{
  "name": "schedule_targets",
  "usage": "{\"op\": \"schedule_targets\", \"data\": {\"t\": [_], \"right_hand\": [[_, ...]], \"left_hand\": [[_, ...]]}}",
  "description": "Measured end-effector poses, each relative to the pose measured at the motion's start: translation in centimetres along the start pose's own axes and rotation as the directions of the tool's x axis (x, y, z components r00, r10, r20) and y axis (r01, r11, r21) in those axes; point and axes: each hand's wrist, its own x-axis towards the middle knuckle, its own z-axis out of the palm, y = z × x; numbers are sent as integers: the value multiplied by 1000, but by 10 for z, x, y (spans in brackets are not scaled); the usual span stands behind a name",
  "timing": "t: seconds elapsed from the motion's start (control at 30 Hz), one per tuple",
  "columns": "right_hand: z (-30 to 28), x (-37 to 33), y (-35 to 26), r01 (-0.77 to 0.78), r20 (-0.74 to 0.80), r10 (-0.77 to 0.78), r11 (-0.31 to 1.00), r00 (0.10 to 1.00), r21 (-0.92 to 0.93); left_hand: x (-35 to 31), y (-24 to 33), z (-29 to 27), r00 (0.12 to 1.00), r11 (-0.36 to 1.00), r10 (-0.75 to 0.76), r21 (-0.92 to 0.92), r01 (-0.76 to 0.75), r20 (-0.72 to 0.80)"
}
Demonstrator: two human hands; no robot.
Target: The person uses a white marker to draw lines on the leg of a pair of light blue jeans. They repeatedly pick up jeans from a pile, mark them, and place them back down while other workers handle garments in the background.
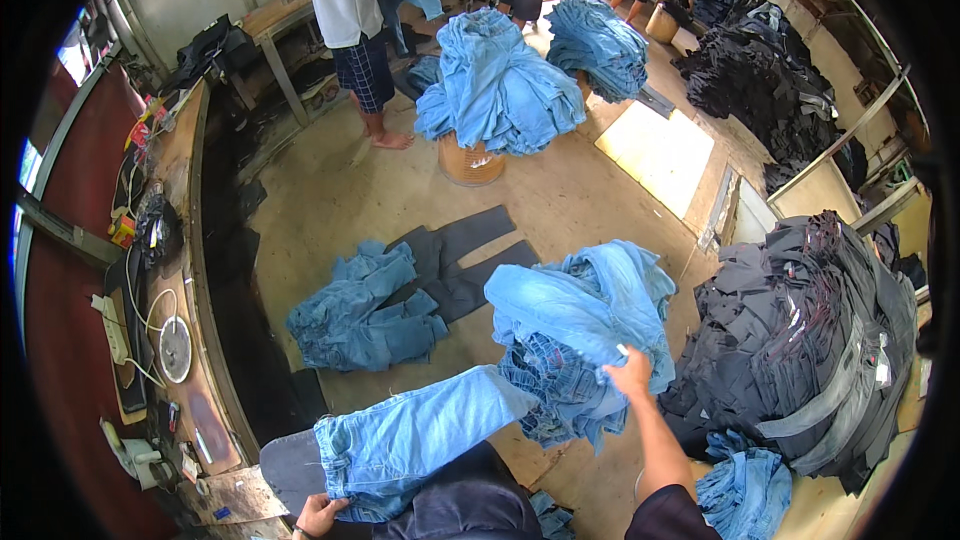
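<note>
A light blue denim garment piece (415,430) is pulled over a dark rounded board (288,470) in front of me. Near the board's left end, my left hand (320,517) is closed on the garment's gathered edge. My right hand (630,375) reaches out to the heap of light blue jeans (585,300) ahead on the right and touches its near side. From its closed fingers sticks a small white stick (622,349), too small to make out further. Whether those fingers also pinch denim is hidden.
Dark trousers (455,260) and blue jeans (365,315) lie on the floor. A large dark garment stack (780,330) stands at right, more jeans (500,80) on a round stool (470,162) ahead. A workbench (185,210) runs along the left. A person (345,0) stands at the far left.
</note>
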Motion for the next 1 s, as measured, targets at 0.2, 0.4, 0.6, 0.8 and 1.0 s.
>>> {"op": "schedule_targets", "data": {"t": [0.2,0.4,0.6,0.8,1.0], "right_hand": [[-169,105,13,-30,-105,55,973,993,227],[-317,101,-92,-133,-169,116,987,979,-89],[-160,33,-149,-415,-275,325,819,905,-397],[34,4,-128,-580,164,564,812,810,71],[18,-68,-225,51,-217,8,963,976,266]], "left_hand": [[6,3,-1,998,997,-28,-71,32,54],[15,6,-2,991,992,15,-127,3,136],[12,26,0,984,999,52,-10,-51,169],[12,69,4,983,990,126,50,-134,131],[52,110,50,997,924,51,-381,-27,54]]}}
